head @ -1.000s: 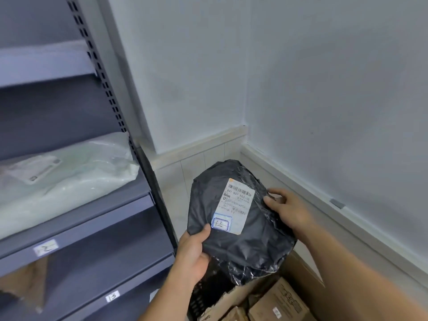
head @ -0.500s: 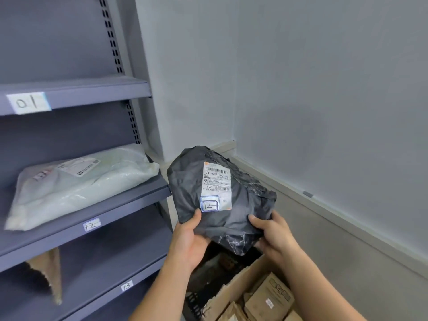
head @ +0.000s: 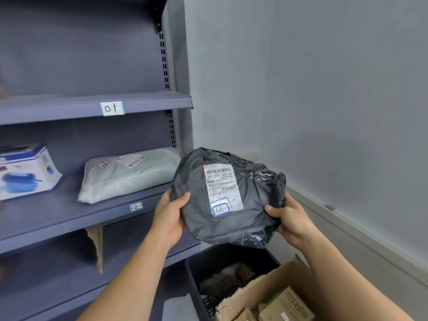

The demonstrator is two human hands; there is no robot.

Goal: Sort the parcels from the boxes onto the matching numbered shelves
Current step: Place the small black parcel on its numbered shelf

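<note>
A grey wall (head: 324,89) meets a dark shelving unit (head: 92,54) at a corner; the unit fills the left half of the view. Its upper shelf (head: 58,110) carries a tag reading 01 (head: 112,108); the shelf below (head: 58,216) carries a tag reading 12 (head: 136,206). At the lower right stands an open cardboard box (head: 289,281) with brown parcels (head: 287,304) inside; just beside it on the left is a black crate (head: 199,269).

The black parcel (head: 231,223), a crumpled plastic bag, is held in the air above the crate, in front of the right end of the shelf marked 12 and not resting on it; its white shipping label (head: 222,181) faces the camera, with a blue-framed sticker (head: 220,209) reading 12 at its foot.

On the shelf marked 12 lies a white parcel (head: 129,174); well to its left sits a blue and white carton (head: 25,172). A torn brown paper piece (head: 96,246) shows under that shelf.

The left grip (head: 170,216) clasps the parcel's left edge, thumb on the front; the right grip (head: 289,218) pinches the lower right edge, thumb on the front likewise.
</note>
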